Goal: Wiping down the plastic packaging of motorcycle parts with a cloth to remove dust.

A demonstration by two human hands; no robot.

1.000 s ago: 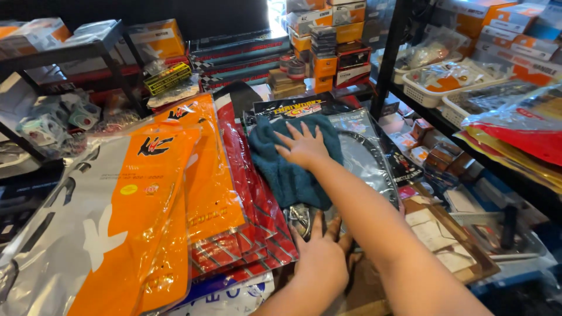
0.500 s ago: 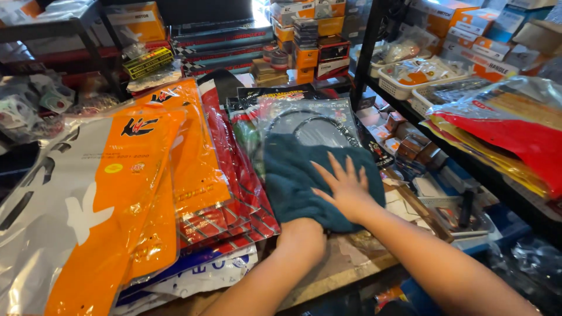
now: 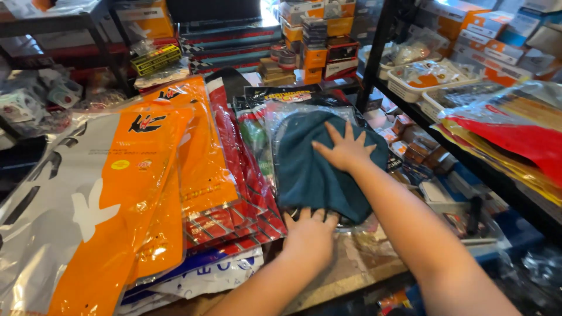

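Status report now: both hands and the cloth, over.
Left hand flat on dark teal cloth, near edge. Right hand spread on top. Cloth lies on clear plastic package.

A wooden bench [image 3: 351, 275] is carrying overlapping flat packages: orange packs [image 3: 146, 193], red packs [image 3: 246, 175] and a white-and-blue pack [image 3: 205, 275] at the bottom. A clear pack [image 3: 298, 111] is lying beside them, with a teal cloth [image 3: 316, 169] spread on it. At the right, a black shelf [image 3: 486, 175] is holding white trays [image 3: 410, 88] and red bags [image 3: 515, 140].
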